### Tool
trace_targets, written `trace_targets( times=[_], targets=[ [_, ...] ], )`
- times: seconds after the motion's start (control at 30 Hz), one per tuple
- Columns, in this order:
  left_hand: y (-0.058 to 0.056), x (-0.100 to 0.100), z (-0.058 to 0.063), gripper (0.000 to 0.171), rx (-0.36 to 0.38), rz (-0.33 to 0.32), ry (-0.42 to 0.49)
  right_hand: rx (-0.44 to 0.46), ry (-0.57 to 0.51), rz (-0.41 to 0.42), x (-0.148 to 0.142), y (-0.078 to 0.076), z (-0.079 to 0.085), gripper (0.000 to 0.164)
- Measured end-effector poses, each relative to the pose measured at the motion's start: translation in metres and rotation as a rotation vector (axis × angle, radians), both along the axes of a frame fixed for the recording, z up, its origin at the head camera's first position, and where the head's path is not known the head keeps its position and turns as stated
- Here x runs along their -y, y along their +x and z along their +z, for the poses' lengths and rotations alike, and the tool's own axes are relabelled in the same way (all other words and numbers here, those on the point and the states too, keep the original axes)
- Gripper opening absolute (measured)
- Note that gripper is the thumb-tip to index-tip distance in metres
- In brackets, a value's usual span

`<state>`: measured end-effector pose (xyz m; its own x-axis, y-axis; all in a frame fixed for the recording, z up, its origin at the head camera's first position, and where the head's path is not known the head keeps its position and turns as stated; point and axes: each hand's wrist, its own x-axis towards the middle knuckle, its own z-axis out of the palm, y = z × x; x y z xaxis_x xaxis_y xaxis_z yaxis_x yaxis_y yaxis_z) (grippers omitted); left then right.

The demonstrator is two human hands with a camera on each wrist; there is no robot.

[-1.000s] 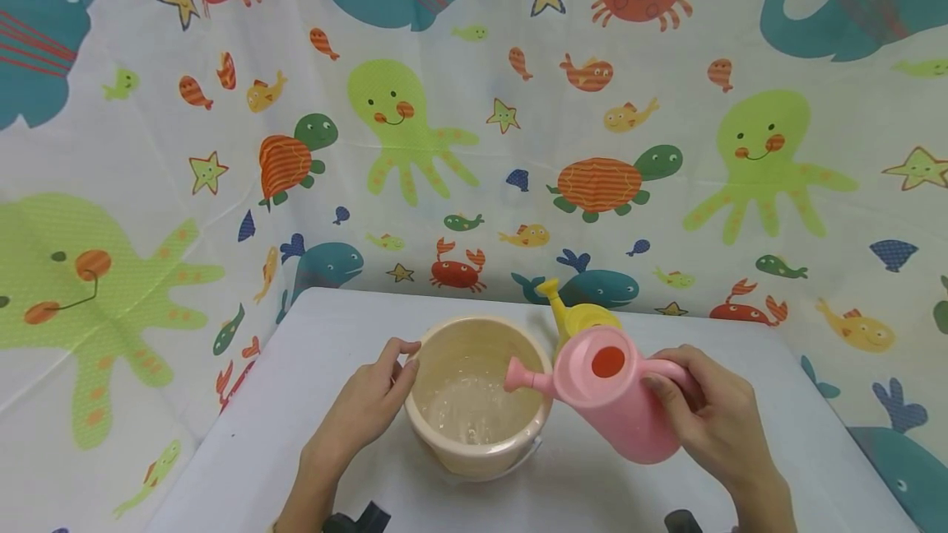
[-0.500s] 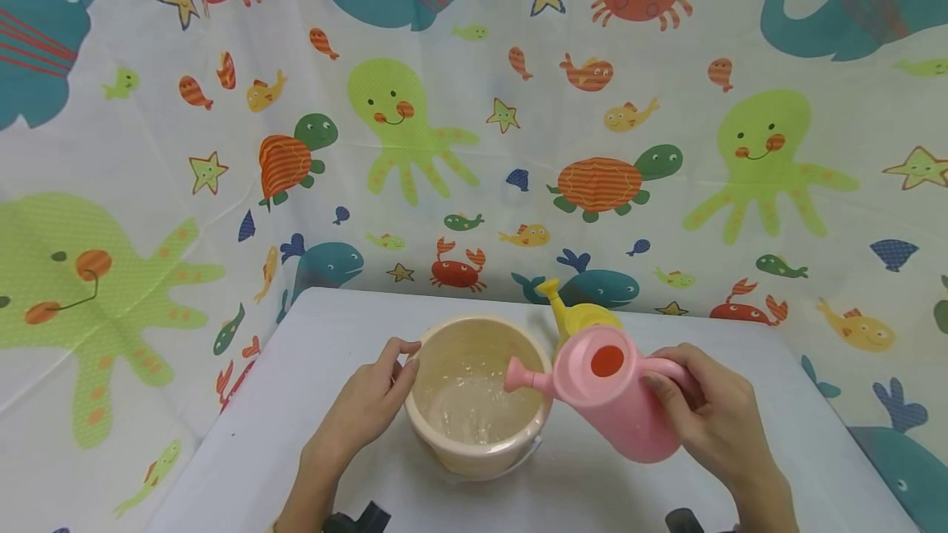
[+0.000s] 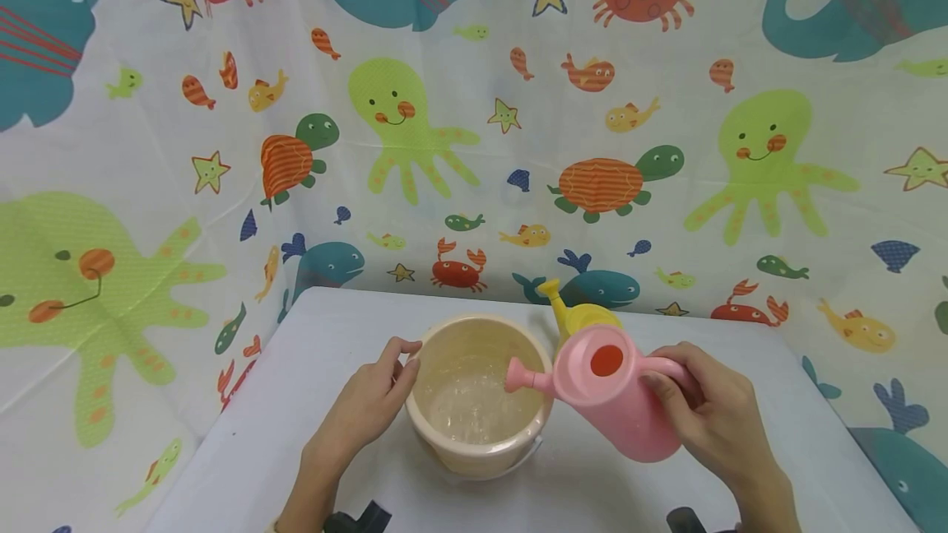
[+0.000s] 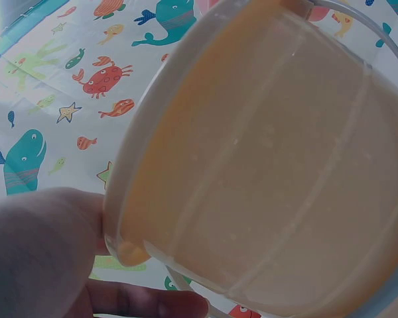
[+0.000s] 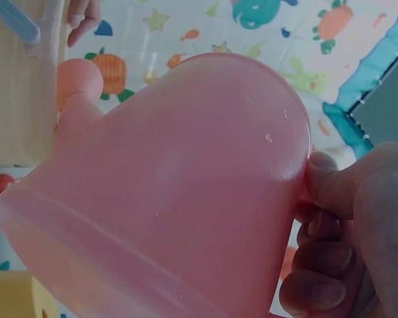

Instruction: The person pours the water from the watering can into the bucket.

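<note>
My right hand [image 3: 714,410] grips the handle of a pink watering can [image 3: 618,401], which is tilted to the left. Its rose-ended spout hangs over the right rim of a cream bucket [image 3: 474,442]. In the right wrist view, the can [image 5: 205,172] fills the middle with a few droplets on its side, and my curled fingers [image 5: 318,258] wrap the handle. Rippled water glints inside the bucket. My left hand [image 3: 370,397] holds the bucket's left rim between thumb and fingers. From the left wrist, the bucket's wall [image 4: 272,159] is seen close up.
Behind the pink can stands a yellow watering can [image 3: 588,317], partly hidden by it. Everything stands on a white table [image 3: 355,319], with a sea-animal patterned curtain [image 3: 489,163] rising behind and at the sides. The bucket's wire handle hangs down its right side.
The ripples in the bucket look calmer, with fewer bubbles at the near side. Both hands and the tilted pink watering can stay nearly where they were.
</note>
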<state>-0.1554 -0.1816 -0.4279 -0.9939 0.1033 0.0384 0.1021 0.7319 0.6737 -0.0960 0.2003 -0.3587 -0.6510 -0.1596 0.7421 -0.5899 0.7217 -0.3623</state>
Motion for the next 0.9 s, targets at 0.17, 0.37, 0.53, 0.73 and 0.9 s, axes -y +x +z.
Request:
trace_targets(
  times=[0.17, 0.37, 0.53, 0.73, 0.9],
  targets=[
    [-0.0001, 0.0001, -0.0005, 0.032, 0.010, 0.004, 0.003, 0.000, 0.006, 0.002, -0.0003, -0.0005, -0.0001, 0.043],
    [-0.0007, 0.0004, -0.0009, 0.033, 0.012, 0.003, 0.006, 0.006, 0.013, 0.004, -0.0008, -0.0006, 0.0005, 0.043],
    [-0.0012, 0.0002, -0.0007, 0.033, 0.012, -0.003, 0.007, 0.009, 0.012, 0.008, -0.0012, -0.0005, 0.0003, 0.042],
    [-0.0008, 0.0000, -0.0002, 0.033, 0.017, 0.003, 0.008, 0.007, 0.019, 0.008, -0.0011, -0.0007, 0.0007, 0.043],
    [-0.0008, -0.0004, 0.0003, 0.033, 0.016, 0.005, 0.006, 0.006, 0.024, 0.011, -0.0014, -0.0008, 0.0018, 0.044]
  ],
)
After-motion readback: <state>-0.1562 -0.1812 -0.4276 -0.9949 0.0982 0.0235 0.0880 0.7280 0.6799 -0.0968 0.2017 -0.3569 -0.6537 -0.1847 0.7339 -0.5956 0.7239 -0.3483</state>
